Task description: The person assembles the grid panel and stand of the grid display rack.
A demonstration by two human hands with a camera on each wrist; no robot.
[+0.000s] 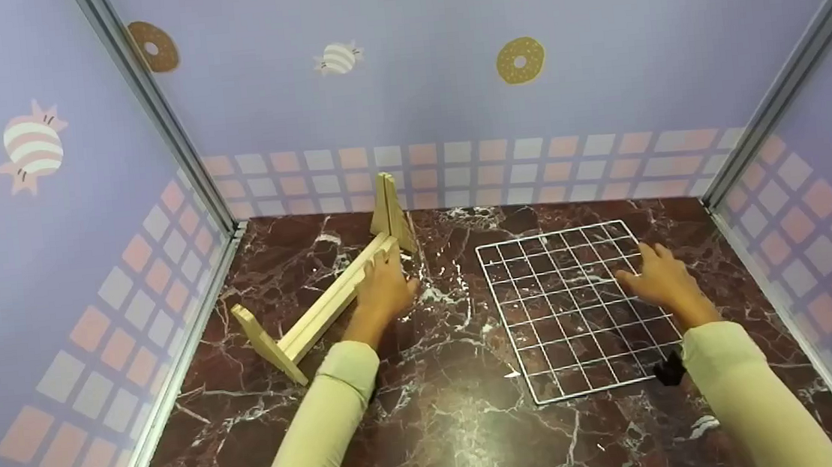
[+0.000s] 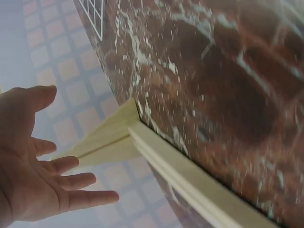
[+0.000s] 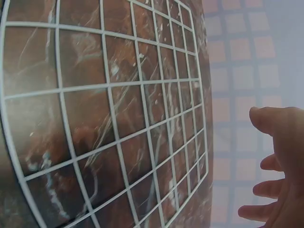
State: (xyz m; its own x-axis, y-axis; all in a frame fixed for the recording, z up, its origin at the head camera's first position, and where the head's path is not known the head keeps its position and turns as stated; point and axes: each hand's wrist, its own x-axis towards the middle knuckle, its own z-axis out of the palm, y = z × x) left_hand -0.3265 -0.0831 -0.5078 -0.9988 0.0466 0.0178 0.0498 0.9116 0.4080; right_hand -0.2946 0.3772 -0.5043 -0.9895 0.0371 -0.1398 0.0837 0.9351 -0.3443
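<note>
Left grip (image 1: 385, 287): loosely spread, thumb well apart from fingers, nothing clamped. From the head view it overlaps the wooden frame (image 1: 328, 301) near its far end; can't confirm contact. Left wrist view: palm and fingers empty.

Right grip (image 1: 661, 280): same state, thumb and fingers apart, empty. It's at the right edge of the white wire grid (image 1: 581, 313); right wrist view has a visible gap between fingertips and wire.

Frame: pale wood, on the left of the table (image 1: 472, 439), two tapered end boards standing up with a grooved rail between them, running diagonally. Far end board is near the tiled-pattern back wall (image 1: 434, 96). Grid: rectangular, lies flat on the table right of the frame, well apart from it.
</note>
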